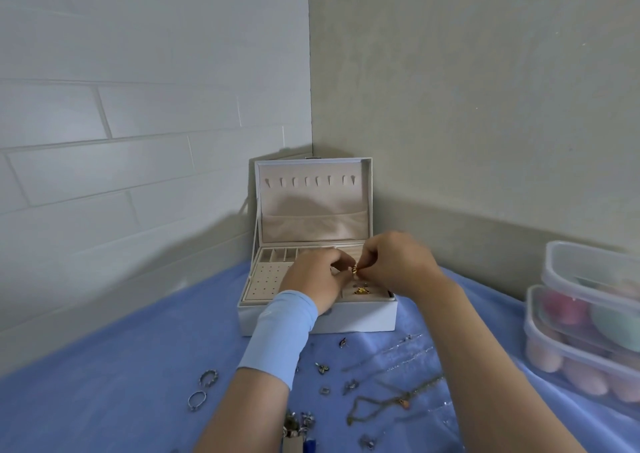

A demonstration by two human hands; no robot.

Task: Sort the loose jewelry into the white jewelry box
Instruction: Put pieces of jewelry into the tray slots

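Rings (202, 388), two thin silver ones, lying at near left on blue cloth-covered worktop (104, 400). Next, white rectangular jewelry box (360, 317) in wall corner, lid upright, beige lining, perforated earring panel (266, 279) in left of tray. Left hand (311, 276), pale blue sleeve (277, 335) at wrist, over tray, fingers curled, pinching small gold jewelry piece (354, 270). Right hand (394, 265) pinching same piece, just above tray. Second gold piece (362, 291) resting in tray beneath. Gold chain (391, 400) and small silver charms strewn before box. Stacked clear plastic tubs (585, 279) far right, pastel rounded things inside.
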